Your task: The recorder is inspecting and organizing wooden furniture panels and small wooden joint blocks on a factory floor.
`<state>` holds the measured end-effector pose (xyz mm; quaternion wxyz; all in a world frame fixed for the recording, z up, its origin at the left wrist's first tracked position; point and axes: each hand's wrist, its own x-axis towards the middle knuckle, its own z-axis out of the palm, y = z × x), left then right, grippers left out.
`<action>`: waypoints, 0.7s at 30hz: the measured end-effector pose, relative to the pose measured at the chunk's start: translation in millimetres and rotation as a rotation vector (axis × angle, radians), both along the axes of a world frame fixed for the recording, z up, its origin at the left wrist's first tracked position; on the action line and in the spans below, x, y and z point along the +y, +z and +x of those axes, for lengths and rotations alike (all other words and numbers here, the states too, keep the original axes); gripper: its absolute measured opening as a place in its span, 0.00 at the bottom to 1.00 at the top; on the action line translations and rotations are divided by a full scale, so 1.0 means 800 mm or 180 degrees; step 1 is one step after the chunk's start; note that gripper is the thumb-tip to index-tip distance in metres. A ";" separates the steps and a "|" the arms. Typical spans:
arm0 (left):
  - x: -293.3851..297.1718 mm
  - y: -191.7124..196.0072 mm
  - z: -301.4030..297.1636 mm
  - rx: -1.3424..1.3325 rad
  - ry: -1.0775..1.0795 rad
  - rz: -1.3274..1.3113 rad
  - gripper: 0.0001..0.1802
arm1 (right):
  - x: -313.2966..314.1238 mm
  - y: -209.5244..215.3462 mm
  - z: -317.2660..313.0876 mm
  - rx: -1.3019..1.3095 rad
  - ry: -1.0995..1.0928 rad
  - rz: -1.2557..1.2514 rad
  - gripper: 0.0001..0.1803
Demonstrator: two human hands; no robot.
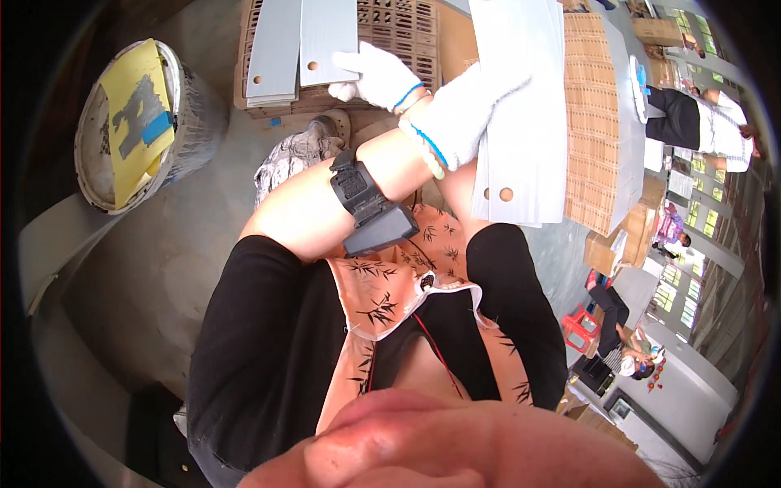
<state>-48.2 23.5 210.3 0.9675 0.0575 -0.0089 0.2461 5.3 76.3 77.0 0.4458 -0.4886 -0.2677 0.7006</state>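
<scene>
My arms are crossed in front of me. My left hand point(465, 114), in a white glove, reaches right and grips the left edge of a stack of long grey strips point(525, 138) with punched holes. A black device is strapped on that forearm point(370, 213). My right hand point(379, 76), also gloved, passes under the left arm and holds the near end of a grey strip point(327, 39) lying on a brown slatted crate point(399, 32). Another grey strip point(275, 50) lies beside it on the crate.
A white bucket point(191, 122) covered by a yellow sheet stands at the left on the concrete floor. Stacked brown crates point(590, 122) sit right of the strips, with cardboard boxes point(618, 244) below. Other people sit at the right point(700, 122) and lower right point(622, 325), near a red stool point(579, 327).
</scene>
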 end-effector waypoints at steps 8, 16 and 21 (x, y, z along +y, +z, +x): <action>0.005 0.017 -0.003 0.0715 0.0244 0.0407 0.24 | 0.020 0.023 -0.039 -0.0569 -0.0048 -0.0243 0.21; -0.002 0.027 -0.001 0.0811 0.0186 0.0184 0.27 | 0.011 0.015 -0.049 -0.3401 0.0486 -0.0149 0.38; -0.003 0.030 -0.003 0.0842 0.0196 0.0233 0.25 | 0.014 0.013 -0.064 -0.3588 0.0681 -0.0098 0.35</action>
